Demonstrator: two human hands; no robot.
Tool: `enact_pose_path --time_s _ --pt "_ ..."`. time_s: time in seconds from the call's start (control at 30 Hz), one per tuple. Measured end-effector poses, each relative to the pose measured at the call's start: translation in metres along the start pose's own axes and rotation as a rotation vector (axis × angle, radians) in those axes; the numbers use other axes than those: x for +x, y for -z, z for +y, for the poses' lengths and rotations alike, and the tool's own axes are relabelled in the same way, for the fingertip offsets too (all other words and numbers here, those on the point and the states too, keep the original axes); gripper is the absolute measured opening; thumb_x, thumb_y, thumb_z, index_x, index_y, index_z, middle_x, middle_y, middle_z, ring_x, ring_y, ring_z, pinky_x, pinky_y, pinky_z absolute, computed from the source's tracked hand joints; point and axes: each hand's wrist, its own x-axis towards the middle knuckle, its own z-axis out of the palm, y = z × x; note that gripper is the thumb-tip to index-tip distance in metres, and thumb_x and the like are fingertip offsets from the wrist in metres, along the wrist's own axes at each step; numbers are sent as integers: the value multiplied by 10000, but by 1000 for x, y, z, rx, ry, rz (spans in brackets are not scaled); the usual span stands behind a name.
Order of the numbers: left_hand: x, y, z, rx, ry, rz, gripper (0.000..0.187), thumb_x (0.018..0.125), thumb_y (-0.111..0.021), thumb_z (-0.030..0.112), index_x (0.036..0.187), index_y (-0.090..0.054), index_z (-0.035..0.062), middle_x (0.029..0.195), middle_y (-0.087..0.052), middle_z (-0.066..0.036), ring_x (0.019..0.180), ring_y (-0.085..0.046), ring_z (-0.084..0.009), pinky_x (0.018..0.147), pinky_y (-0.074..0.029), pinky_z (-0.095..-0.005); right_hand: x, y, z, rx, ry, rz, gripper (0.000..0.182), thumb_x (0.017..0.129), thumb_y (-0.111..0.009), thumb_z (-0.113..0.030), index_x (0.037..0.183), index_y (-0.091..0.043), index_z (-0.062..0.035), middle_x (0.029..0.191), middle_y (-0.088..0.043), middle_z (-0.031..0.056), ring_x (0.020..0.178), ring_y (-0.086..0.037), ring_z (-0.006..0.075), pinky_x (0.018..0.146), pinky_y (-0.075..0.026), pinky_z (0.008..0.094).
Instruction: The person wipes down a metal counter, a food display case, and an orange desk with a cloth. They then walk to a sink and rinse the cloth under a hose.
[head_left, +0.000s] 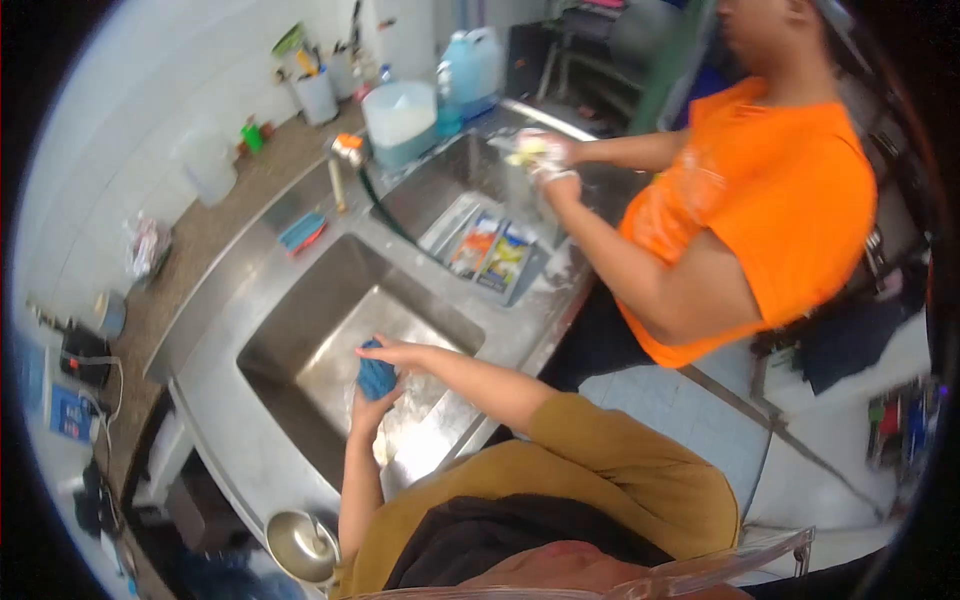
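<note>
Over the near sink basin [300, 370], my two hands hold a bunched blue cloth [376, 372]. My left hand [372, 412] is closed round its lower end. My right hand [398, 353] lies against the upper end, with fingers pressed on it. Part of the cloth is hidden by the hands, and fine detail is blurred. Wet, whitish patches show on the steel floor of the basin below.
A co-worker in an orange shirt [750, 220] handles soapy items at the far basin [440, 165]. A faucet [338, 180] stands behind the divider. A blue and red sponge [303, 233] lies on the ledge. A metal bowl [290, 550] sits near my left forearm.
</note>
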Motion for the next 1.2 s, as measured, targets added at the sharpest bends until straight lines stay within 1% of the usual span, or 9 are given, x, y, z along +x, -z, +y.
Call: enact_pose_path --time_s 0.17,0.3,0.4,0.47,0.53,0.73,0.9,1.03,1.2 --pt "-29 29 30 -783 -19 -175 572 851 -644 89 1314 -313 33 1237 -491 -124 1093 -528 -240 897 -453 -363 -104 8 -16 91 297 -7 641 739 -776 -318 1244 -448 -98 1160 -514 94 1121 -475 203 898 -437 337" --pt "-47 4 50 -233 -120 87 547 848 -657 150 1284 -340 58 1257 -452 -123 1073 -514 -224 895 -434 -347 -209 -9 -40 -422 625 347 596 706 -806 -255 1176 -478 -94 1073 -535 63 1014 -524 155 829 -456 303" --pt "-61 -36 53 241 -765 92 552 839 -670 181 1278 -362 51 1257 -445 -122 1074 -510 -217 898 -427 -341 -279 -30 -59 -567 517 536 546 730 -783 -237 1163 -487 -88 1066 -545 71 998 -537 161 864 -438 299" --pt "-91 -67 74 135 -879 -442 557 831 -684 210 1274 -393 41 1247 -449 -111 1058 -522 -222 891 -430 -335 -311 -32 -59 -540 449 550 485 769 -740 -207 1165 -490 -80 1064 -552 81 1010 -534 167 892 -423 302" --pt "-126 -95 89 -114 -555 -688 578 802 -718 239 1265 -433 44 1203 -494 -88 1039 -532 -220 859 -439 -333 -336 -32 -48 -453 487 468 418 818 -681 -164 1178 -489 -71 1065 -558 92 1034 -526 169 907 -411 309" --pt "-152 -136 108 260 -807 -858 412 735 -767 254 1016 -565 32 1002 -540 -103 930 -539 -201 776 -433 -318 -414 -20 -29 -777 512 601 322 828 -561 -20 1148 -535 -35 1067 -572 150 1006 -561 277 858 -436 350" --pt "-172 -170 96 376 -888 -739 291 654 -650 102 911 -554 6 976 -528 -151 919 -526 -337 767 -432 -375 -464 -16 -21 -786 505 722 361 777 -636 -23 1129 -552 -29 1012 -592 159 978 -571 338 840 -447 393" --pt "-186 -197 74 222 -1126 -624 256 657 -676 84 874 -555 19 911 -559 -137 879 -558 -290 735 -442 -359 -504 13 3 -692 466 643 364 729 -746 -108 1069 -627 -56 909 -619 104 806 -586 205 697 -467 310" --pt "-222 -230 67 300 -779 -588 204 676 -694 22 794 -529 32 748 -560 -99 705 -577 -222 629 -445 -319 -543 56 50 -360 383 569 249 727 -741 -20 966 -670 -22 886 -612 68 786 -565 116 674 -455 245"
